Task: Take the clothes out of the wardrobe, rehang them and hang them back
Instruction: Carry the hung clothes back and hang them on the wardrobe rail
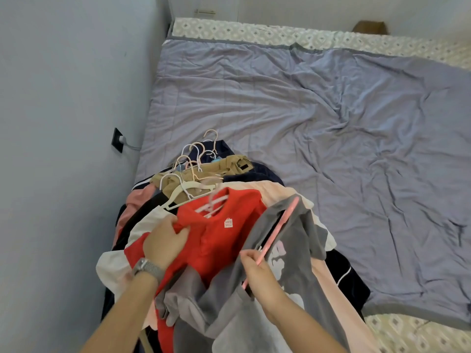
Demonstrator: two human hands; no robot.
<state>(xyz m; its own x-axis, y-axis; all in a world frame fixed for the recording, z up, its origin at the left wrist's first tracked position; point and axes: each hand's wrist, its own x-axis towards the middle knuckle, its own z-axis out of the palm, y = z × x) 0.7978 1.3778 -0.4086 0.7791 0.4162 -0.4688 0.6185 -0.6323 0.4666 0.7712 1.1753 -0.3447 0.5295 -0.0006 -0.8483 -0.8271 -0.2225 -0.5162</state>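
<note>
A heap of clothes on hangers lies at the near left of the bed. On top is a red shirt (224, 240) on a pale hanger (211, 205). My left hand (163, 244), with a watch on the wrist, grips the red shirt's left shoulder fabric. A grey garment (288, 235) is draped over the red shirt's right side, on a pink hanger (277, 230). My right hand (260, 273) pinches the pink hanger near its lower end. Khaki trousers (224, 166), dark and cream garments lie underneath, with several white hanger hooks (193, 154) sticking out towards the wall.
The bed is covered by a wrinkled lavender quilt (331, 118) over a patterned sheet (254, 29). A grey wall (63, 98) runs along the left, with a socket and cable (118, 140). A white cabinet door handle (204, 12) shows beyond the bed.
</note>
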